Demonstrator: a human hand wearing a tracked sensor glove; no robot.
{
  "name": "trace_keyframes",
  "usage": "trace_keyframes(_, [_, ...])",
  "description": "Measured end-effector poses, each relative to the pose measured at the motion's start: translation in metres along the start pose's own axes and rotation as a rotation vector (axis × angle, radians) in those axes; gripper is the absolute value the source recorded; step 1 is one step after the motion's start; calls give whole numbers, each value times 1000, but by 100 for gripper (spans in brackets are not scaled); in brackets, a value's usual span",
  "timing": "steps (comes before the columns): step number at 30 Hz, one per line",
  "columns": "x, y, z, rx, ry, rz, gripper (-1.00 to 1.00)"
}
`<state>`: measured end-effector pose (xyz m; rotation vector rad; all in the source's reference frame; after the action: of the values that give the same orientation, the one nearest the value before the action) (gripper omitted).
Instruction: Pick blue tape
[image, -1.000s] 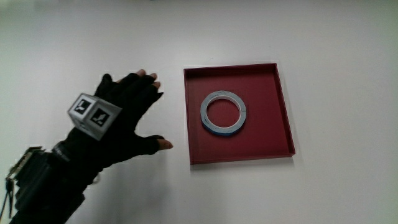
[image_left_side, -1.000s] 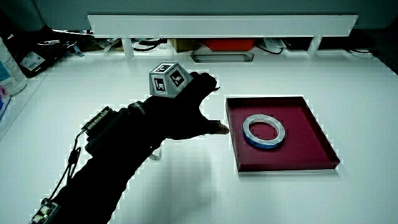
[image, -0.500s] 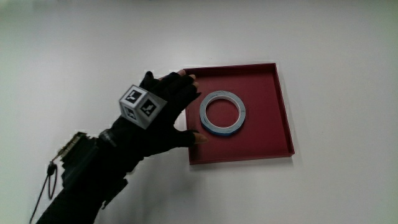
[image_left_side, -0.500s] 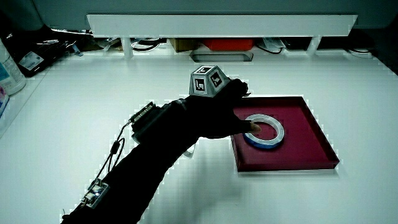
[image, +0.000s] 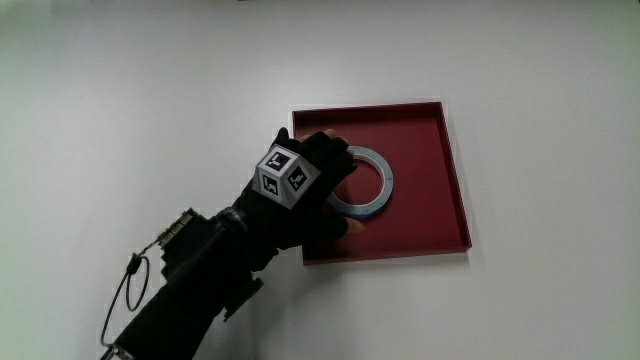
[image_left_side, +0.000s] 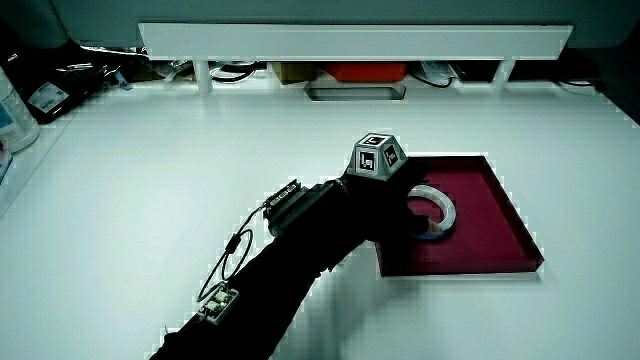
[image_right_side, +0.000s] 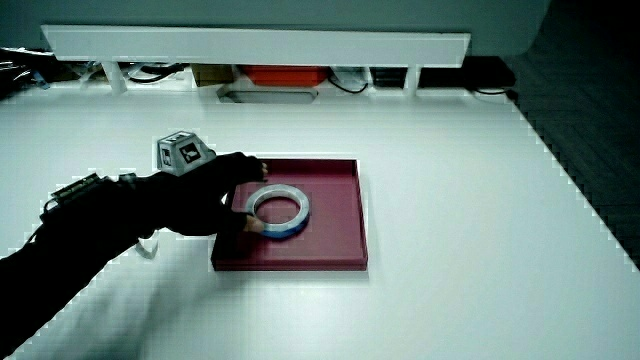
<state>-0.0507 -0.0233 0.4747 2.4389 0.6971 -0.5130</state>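
Now | white table (image: 150, 90) | red tray (image: 440, 200) | hand (image: 310, 190) over blue tape (image: 378, 165) | grip: cannot tell

A plain white worktop (image: 150, 90) carries a shallow dark red square tray (image: 440, 180), which sits flat near its middle.

Lab bench: white table (image_left_side: 150, 180), partition (image_left_side: 355, 40), cables (image_left_side: 90, 68).

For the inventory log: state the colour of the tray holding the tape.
The tray is dark red, clearest in the main view; the blue tape lies in it.
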Motion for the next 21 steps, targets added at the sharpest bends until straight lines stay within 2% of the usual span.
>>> trace_keyframes(1, [-3,6,-8,12,16,-46,0])
trace_keyframes(2, [3,4,-5,-13,44,-1,0])
trace_keyframes(6, [6,12,-14,-43,73,23,0])
trace_keyframes(12, [6,22,-34,-89,109,17,0])
trace_keyframes(15, [8,23,-38,-115,118,26,0])
trace_keyframes(19, [9,24,-39,-102,125,11,0])
trace_keyframes(21, [11,24,-39,-114,126,13,0])
